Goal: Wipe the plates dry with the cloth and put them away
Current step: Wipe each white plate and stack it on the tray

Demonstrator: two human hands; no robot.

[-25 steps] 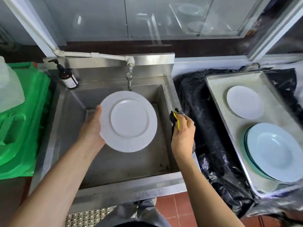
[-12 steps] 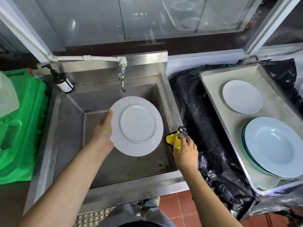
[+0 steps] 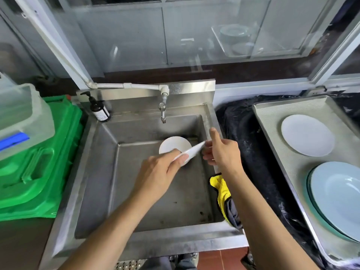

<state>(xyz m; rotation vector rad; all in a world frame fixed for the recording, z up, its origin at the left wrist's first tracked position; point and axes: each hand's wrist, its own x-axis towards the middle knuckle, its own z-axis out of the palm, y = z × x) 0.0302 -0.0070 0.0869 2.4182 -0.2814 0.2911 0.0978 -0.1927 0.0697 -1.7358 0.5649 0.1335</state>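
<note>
A white plate [image 3: 175, 146] hangs steeply tilted, almost edge-on and blurred, over the steel sink [image 3: 175, 242]. My left hand [image 3: 157, 172] grips its near left rim. My right hand [image 3: 224, 151] is at the plate's right rim, its lower fingers curled on the edge and the index finger pointing up. The yellow and dark grey cloth [image 3: 221, 187] lies draped over the sink's right rim, under my right forearm, with no hand on it.
A metal tray [image 3: 272, 114] on black plastic at the right holds a small white plate [image 3: 307, 135] and stacked pale blue plates [image 3: 339, 197]. A tap [image 3: 162, 112] and soap bottle [image 3: 99, 110] stand behind the sink. A green crate [image 3: 39, 172] and clear container [image 3: 21, 114] sit left.
My right hand let go of the cloth, which now lies on the sink rim, and moved up to the plate's right edge. The plate turned from face-up to nearly edge-on.
</note>
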